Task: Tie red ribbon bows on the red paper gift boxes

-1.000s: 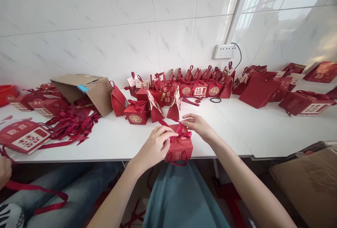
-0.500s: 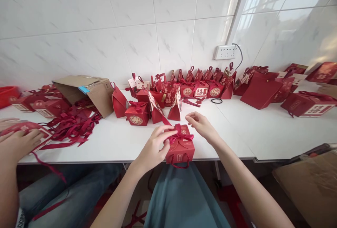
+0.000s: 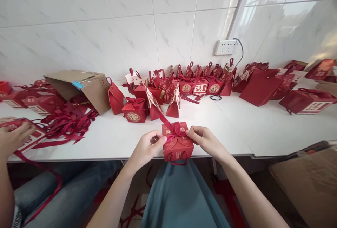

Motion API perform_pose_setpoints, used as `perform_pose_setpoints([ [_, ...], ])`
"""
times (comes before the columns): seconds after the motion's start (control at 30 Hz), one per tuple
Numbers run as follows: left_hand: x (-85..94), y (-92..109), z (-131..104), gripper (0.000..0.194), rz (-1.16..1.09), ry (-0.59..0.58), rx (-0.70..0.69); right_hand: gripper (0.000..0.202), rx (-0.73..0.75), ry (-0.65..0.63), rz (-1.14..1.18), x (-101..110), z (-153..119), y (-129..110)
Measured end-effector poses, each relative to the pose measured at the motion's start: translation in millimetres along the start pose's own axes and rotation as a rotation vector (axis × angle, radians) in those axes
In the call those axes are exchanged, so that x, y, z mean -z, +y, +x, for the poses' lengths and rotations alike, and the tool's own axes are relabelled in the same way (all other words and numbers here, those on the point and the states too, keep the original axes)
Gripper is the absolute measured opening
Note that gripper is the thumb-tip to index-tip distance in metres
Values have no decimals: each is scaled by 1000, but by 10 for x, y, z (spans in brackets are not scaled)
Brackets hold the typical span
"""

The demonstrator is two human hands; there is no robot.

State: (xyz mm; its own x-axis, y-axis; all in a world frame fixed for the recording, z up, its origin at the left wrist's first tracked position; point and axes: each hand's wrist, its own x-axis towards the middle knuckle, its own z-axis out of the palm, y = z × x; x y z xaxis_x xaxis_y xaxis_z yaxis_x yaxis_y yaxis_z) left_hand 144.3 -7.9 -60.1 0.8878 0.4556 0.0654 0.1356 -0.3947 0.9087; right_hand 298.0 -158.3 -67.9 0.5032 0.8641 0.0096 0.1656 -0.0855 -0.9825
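Note:
A red gift box (image 3: 178, 147) with gold characters and a twisted cord handle sits at the table's front edge. Tied across its top is a dark pink ribbon bow (image 3: 176, 129), one tail reaching up and back toward the standing boxes. My left hand (image 3: 150, 147) pinches the bow's left loop between thumb and forefinger. On the other side, my right hand (image 3: 206, 140) has its thumb and fingers closed on the bow's right loop. Just behind stand a red box with a round gold emblem (image 3: 134, 111) and two narrow triangular boxes.
Several red boxes line the white table (image 3: 226, 129) along the wall. A ribbon pile (image 3: 71, 121) and an open cardboard box (image 3: 92, 89) are at left, beside another person's hand (image 3: 15, 138) on a box. A large carton (image 3: 308, 182) stands front right.
My right hand has come down and left onto the bow. My left hand has shifted to the bow's left side. The other person's hand and box have moved slightly left.

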Motion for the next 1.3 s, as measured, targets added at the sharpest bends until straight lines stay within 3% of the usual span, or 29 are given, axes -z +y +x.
perform_pose_setpoints([
  [0.37, 184, -84, 172, 25, -88, -200, 20, 40, -61, -99, 302, 63, 65, 172],
  [0.67, 161, -243, 248, 30, -218, -232, -40, 35, -122, -146, 531, 42, 67, 128],
  [0.83, 108, -342, 284, 33, -297, -234, -66, 44, -105, -135, 606, 21, 62, 158],
  [0.97, 87, -379, 266, 34, -287, -194, -63, 42, -86, -112, 431, 60, 42, 213],
  [1.07, 66, -379, 187, 39, -241, -90, -73, 42, -39, 58, 182, 85, 39, 273],
  [1.17, 42, -336, 96, 52, -151, -59, -39, 41, 54, 221, 97, 61, 8, 297],
  [1.23, 48, -308, 76, 53, -89, -97, -3, 42, 88, 219, 92, 34, -69, 275],
  [1.3, 82, -303, 105, 49, -33, -10, 5, 42, 83, 215, 30, 22, -194, 230],
])
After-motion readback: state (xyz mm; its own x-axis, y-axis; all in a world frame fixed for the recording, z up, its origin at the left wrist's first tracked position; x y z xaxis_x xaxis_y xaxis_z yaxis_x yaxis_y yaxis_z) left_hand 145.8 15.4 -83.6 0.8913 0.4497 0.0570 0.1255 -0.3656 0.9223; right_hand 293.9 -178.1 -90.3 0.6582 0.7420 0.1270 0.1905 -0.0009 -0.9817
